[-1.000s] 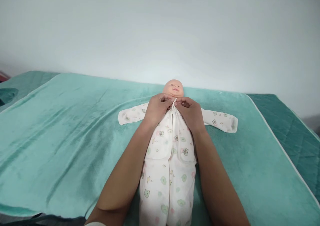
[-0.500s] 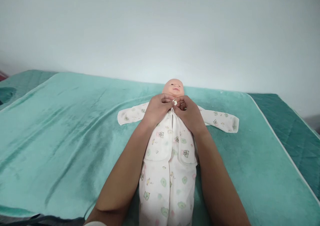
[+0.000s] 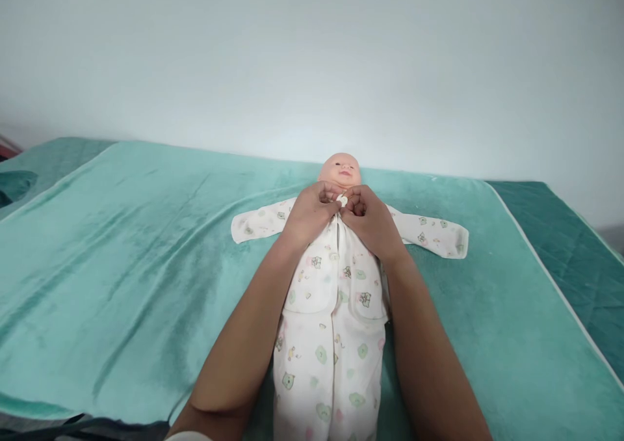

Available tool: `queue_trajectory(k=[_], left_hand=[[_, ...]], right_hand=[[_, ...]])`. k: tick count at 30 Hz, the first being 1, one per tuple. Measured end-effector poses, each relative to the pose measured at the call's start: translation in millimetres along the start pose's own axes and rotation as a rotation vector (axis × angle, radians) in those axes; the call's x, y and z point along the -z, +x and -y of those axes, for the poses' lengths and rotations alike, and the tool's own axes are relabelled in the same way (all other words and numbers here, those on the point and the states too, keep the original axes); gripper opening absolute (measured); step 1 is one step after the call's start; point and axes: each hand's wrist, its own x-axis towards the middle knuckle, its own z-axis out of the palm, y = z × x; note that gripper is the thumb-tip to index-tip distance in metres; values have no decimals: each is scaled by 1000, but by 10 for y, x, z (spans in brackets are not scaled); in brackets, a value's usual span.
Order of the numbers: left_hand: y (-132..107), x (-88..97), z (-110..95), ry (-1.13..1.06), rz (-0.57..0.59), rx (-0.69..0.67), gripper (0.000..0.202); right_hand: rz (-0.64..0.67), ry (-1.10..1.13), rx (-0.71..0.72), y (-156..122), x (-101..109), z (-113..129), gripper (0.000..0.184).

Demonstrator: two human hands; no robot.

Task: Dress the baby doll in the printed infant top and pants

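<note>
A baby doll [image 3: 340,168] lies face up, its head toward the wall. It is dressed in a white jacket [image 3: 316,285] with small animal prints, and white printed trousers [image 3: 326,369] cover the lower body. At the collar, my left hand [image 3: 314,210] pinches one front edge of the jacket. My right hand [image 3: 368,216] pinches the opposite edge. Between the fingertips shows a small pale round piece [image 3: 342,200], seemingly a button or snap. Below the hands the two jacket fronts meet along the middle. Both sleeves stretch out sideways.
Under the doll spreads a turquoise blanket [image 3: 146,265] with creases on its left part. A darker green quilted cover [image 3: 560,252] shows beyond its right edge. The pale wall [image 3: 312,57] rises behind. A dark cable or strap [image 3: 112,426] lies at the lower left.
Both hands stay at the collar in nearly the same pinch. The whole view has shifted very slightly; the doll and its clothes look otherwise the same.
</note>
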Motion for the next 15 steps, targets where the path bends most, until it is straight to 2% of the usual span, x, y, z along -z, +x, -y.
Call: queue_trajectory(k=[7, 15], left_hand=[[-21, -42, -19, 249, -83, -78, 16], [-7, -35, 24, 394, -159, -132, 15]], right_hand=[[6, 52, -66, -7, 22, 10, 25], [-133, 29, -60, -16, 14, 6, 10]])
